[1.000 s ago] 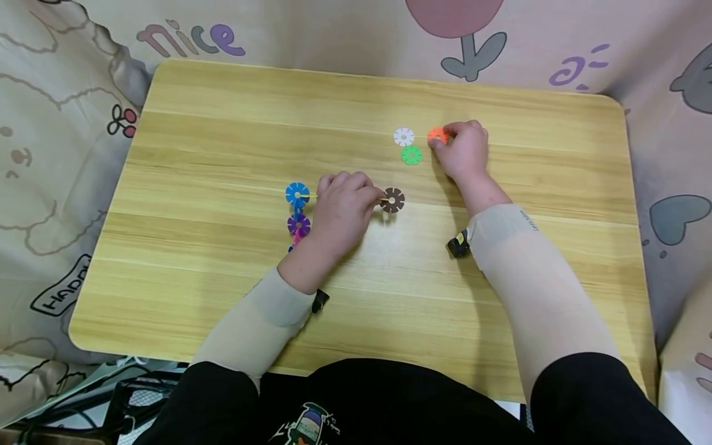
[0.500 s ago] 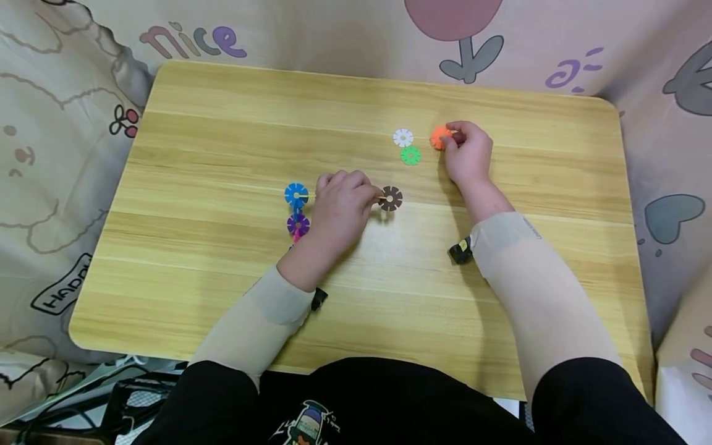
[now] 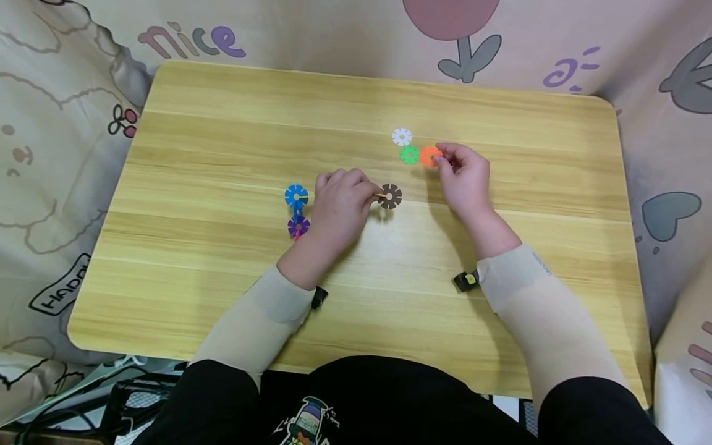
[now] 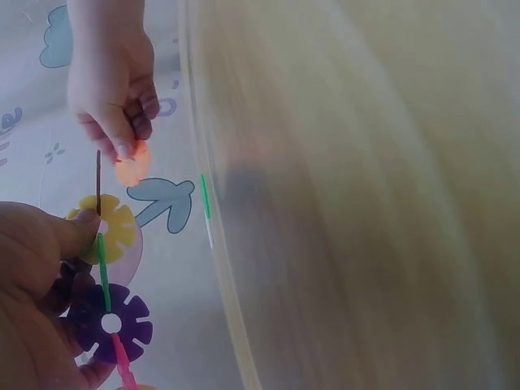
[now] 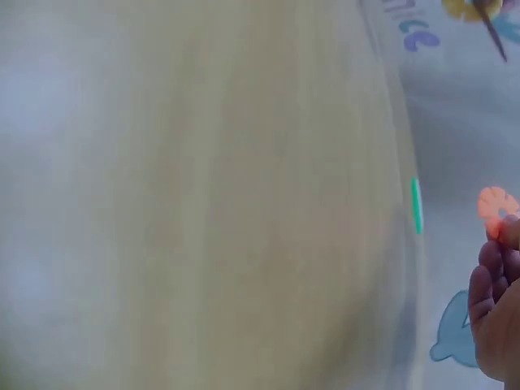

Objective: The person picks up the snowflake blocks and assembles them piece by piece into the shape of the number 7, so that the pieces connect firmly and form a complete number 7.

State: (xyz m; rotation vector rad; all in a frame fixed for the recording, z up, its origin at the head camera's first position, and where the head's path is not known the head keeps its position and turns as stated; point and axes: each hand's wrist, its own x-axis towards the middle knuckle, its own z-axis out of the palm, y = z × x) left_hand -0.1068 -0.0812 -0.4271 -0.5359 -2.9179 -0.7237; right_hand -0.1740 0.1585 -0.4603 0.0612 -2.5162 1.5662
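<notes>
A chain of slotted plastic discs is gripped by my left hand (image 3: 343,207) above the middle of the table. At its right end is a brown disc (image 3: 392,196); a blue disc (image 3: 296,196) and a purple disc (image 3: 298,226) hang on the left. The left wrist view shows a yellow disc (image 4: 120,227) pinched between thumb and finger, with a dark purple disc (image 4: 134,329) below it. My right hand (image 3: 466,179) pinches an orange disc (image 3: 429,156) by its edge, apart from the brown one. Part of the chain is hidden behind the left hand.
A green disc (image 3: 409,154) and a white disc (image 3: 402,136) lie close together on the wooden table (image 3: 233,136), beyond the brown disc. Printed curtains (image 3: 334,37) surround the table's back and sides.
The right hand has lifted the orange disc and brought it nearer the body, beside the green disc in the head view. My left hand and its chain stay nearly still.
</notes>
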